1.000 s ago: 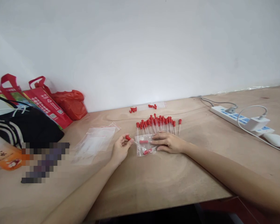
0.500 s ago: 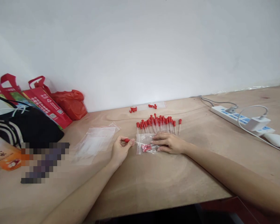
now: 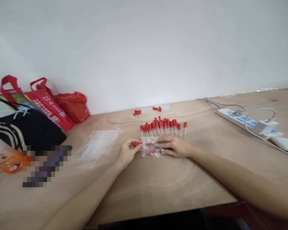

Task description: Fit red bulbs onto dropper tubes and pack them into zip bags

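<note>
Pinched between the thumb and fingers of the left hand (image 3: 127,151) is a red-bulbed dropper (image 3: 137,144), its bulb at the fingertips and its clear stem pointing into the mouth of a small clear zip bag (image 3: 149,147). That bag lies flat on the plywood table (image 3: 172,182), and it serves as the landmark for everything else. Red bulbs of other droppers show through its plastic. The right hand (image 3: 174,146) lies on the bag's right end, fingers stretched flat and pressing it to the table, holding nothing between them.

Just behind the bag, a row of droppers (image 3: 163,126) lies side by side, red bulbs pointing away from the person. Farther behind it, close to the white wall (image 3: 144,48), sit a few loose red bulbs (image 3: 136,112) and a faint clear sheet. To the bag's left, beyond the left hand, rests a stack of empty zip bags (image 3: 98,145). Well to the left of that stand red shopping bags (image 3: 50,105), a black striped bag (image 3: 21,129) and an orange packet (image 3: 4,158). Well to the bag's right, a white power strip (image 3: 248,123) lies with a charger and cable plugged in.
</note>
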Motion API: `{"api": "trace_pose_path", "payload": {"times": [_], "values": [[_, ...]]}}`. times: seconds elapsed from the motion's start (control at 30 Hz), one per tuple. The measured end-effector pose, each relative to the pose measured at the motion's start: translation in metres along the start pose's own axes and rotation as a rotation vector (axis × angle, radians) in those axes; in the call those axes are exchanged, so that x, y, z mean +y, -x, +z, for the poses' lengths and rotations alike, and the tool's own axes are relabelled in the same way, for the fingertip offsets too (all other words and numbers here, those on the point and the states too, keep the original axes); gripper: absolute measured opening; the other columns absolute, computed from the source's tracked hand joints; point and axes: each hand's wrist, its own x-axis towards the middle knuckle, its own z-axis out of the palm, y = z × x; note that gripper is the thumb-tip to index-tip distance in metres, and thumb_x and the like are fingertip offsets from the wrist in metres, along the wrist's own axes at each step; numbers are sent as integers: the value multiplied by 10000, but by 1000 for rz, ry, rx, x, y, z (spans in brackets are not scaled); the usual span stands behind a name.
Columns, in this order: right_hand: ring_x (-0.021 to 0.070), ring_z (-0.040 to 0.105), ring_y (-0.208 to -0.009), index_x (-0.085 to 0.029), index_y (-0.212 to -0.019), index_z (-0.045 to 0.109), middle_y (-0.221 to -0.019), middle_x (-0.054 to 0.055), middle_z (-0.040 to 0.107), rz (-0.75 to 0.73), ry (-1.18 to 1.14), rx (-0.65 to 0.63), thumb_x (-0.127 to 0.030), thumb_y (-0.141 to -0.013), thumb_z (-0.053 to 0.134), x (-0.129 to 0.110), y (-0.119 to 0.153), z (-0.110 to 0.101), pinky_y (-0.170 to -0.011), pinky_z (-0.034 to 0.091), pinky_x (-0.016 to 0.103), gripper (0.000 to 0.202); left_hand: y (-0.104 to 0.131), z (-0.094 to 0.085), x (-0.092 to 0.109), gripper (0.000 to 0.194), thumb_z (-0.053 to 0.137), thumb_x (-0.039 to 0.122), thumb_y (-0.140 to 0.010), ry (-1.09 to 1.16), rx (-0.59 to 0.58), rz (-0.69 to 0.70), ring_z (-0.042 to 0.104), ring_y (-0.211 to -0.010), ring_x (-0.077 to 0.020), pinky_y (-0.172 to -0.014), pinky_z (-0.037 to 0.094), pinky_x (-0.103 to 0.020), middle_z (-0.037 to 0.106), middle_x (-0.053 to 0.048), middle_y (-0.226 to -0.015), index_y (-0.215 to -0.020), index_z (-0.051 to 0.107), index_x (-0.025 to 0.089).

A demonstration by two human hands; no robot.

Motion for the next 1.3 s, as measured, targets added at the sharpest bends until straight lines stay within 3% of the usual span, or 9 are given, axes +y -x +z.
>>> {"api": "trace_pose_path", "payload": {"times": [0.2, 0.33, 0.43, 0.57, 0.63, 0.77, 0.9, 1.1, 1.3], "values": [[192, 464, -1087, -226, -1192, 490, -1180, 90, 506, 5, 28, 7, -390, -832, 447, -2, 0, -2, -903, 386, 356, 398, -2, -6, 3, 307, 767, 285, -468, 124, -32, -81, 586, -616, -87, -713, 510, -258, 601, 25, -632, -659, 576, 137], [186, 476, -1070, -223, -1188, 493, -1162, 86, 520, -6, 11, 1, -385, -833, 447, -1, 0, -1, -897, 389, 352, 393, 1, -3, 3, 320, 765, 265, -476, 24, -119, -111, 596, -633, -112, -738, 494, -288, 632, 0, -659, -710, 597, 127], [187, 484, -1060, -217, -1187, 493, -1157, 90, 523, -21, 1, 8, -378, -835, 446, -1, 0, 0, -886, 395, 352, 390, 2, 0, 5, 321, 707, 298, -565, -123, -245, -39, 612, -753, -168, -796, 464, -331, 668, -45, -800, -821, 626, 123], [187, 487, -1055, -217, -1195, 483, -1156, 91, 524, -34, -5, 21, -367, -837, 446, 0, -1, 0, -878, 398, 354, 390, -3, -5, 12, 313, 564, 302, -708, -390, -542, 158, 554, -975, -212, -897, 391, -348, 641, -38, -994, -984, 619, 164], [189, 491, -1050, -219, -1197, 480, -1154, 91, 526, -39, -3, 20, -370, -836, 447, 0, -1, 0, -871, 402, 357, 392, -7, -9, 15, 282, 520, 278, -737, -502, -598, 254, 539, -999, -209, -909, 376, -339, 637, -27, -1003, -983, 622, 182], [187, 497, -1038, -204, -1168, 510, -1143, 98, 534, -54, 11, 32, -375, -831, 454, -1, -3, 0, -862, 406, 346, 381, -12, -8, 8, 262, 540, 264, -719, -466, -476, 298, 595, -812, -168, -747, 463, -283, 649, -36, -881, -953, 596, 161], [204, 501, -1031, -208, -1132, 542, -1130, 94, 547, -11, 52, 61, -391, -822, 464, -5, -2, -1, -864, 399, 373, 369, -6, 1, -1, 181, 597, 303, -668, -435, -295, 241, 551, -547, -108, -532, 443, -206, 601, 3, -634, -730, 581, 134], [185, 511, -1017, -192, -1151, 527, -1128, 93, 552, 50, -37, 31, -374, -827, 463, -11, 10, -5, -861, 408, 342, 377, -3, -6, 1, 202, 540, 329, -671, -498, -190, 161, 579, -614, -141, -567, 449, -228, 629, -23, -641, -670, 610, 140], [180, 517, -1010, -198, -1142, 537, -1111, 88, 563, 59, -61, 12, -362, -840, 443, -11, 9, -5, -862, 410, 337, 357, -52, -22, 5, 210, 570, 342, -639, -585, 62, 95, 555, -562, -114, -542, 423, -209, 606, -2, -615, -726, 578, 151]]}}
